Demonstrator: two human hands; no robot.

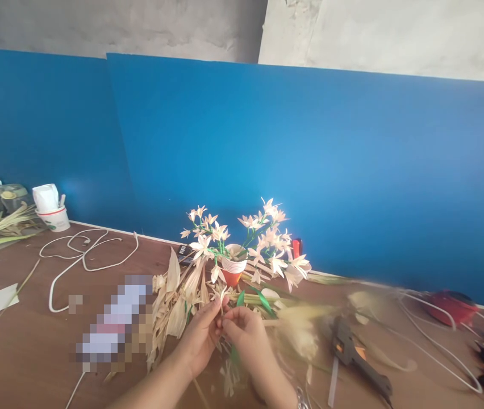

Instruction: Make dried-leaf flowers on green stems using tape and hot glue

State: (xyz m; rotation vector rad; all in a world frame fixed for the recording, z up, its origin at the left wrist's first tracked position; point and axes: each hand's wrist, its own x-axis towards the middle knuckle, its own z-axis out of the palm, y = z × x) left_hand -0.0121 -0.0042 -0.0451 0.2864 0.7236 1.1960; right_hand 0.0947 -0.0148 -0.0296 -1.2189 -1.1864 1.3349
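My left hand [204, 322] and my right hand [242, 328] meet fingertip to fingertip at the front middle of the table. Between them is a small pale husk flower [221, 295], its petals pointing up. The left thumb and fingers pinch it near the base, and the right fingers close around its lower end, which is mostly hidden. Just behind stands a white and orange paper cup [232, 275] with green-stemmed cream husk flowers [270, 244] spreading out on both sides. Dried corn husks [178, 309] lie heaped beside my left hand. Green leaf pieces [264, 302] rest behind the right.
A black glue gun [355, 358] lies to the right, near a white cable [435, 341]. A pixelated phone-like object [114, 318] sits left, with another cable [82, 255] behind it. A white tub [54, 218] stands far left; a blue panel [310, 170] rises behind the table.
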